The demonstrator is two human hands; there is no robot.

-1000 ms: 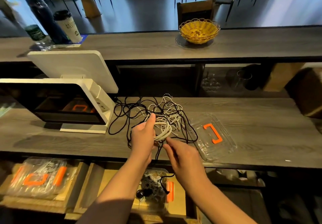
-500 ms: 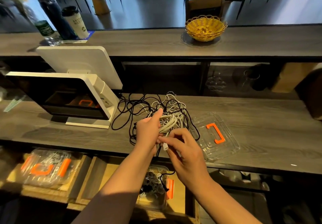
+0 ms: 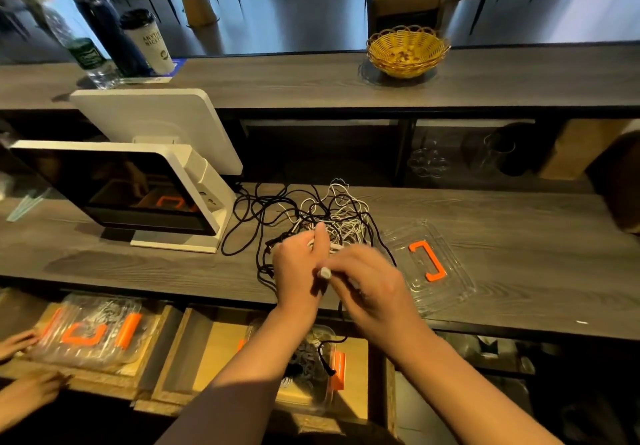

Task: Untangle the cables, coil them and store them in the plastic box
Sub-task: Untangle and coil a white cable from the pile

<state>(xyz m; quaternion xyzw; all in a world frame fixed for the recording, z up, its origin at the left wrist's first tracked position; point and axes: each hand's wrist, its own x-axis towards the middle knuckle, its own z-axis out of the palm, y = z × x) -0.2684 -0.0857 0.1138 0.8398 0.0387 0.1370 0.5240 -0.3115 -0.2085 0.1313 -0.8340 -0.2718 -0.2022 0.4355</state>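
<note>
A person's two bare hands work at the centre of the frame, over the near edge of a grey wood-grain counter. The left hand has its fingers curled around a bundle of white cable, thumb pointing up. The right hand, slightly blurred, pinches a white cable end between thumb and fingertips, just beside the left hand. Directly behind the hands lies a tangle of black and white cables, spreading left towards the base of a white screen on a stand at the left of the frame. A black cable hangs off the counter edge below the hands.

To the right of the hands, a clear plastic lid with an orange handle lies flat on the counter. Below the counter, at lower centre, a clear plastic box with orange clips holds cables already, partly hidden by the left forearm. At lower left sits another clear box with orange clips, and another person's hands show at the frame edge beside it. A yellow woven basket stands on the upper shelf.
</note>
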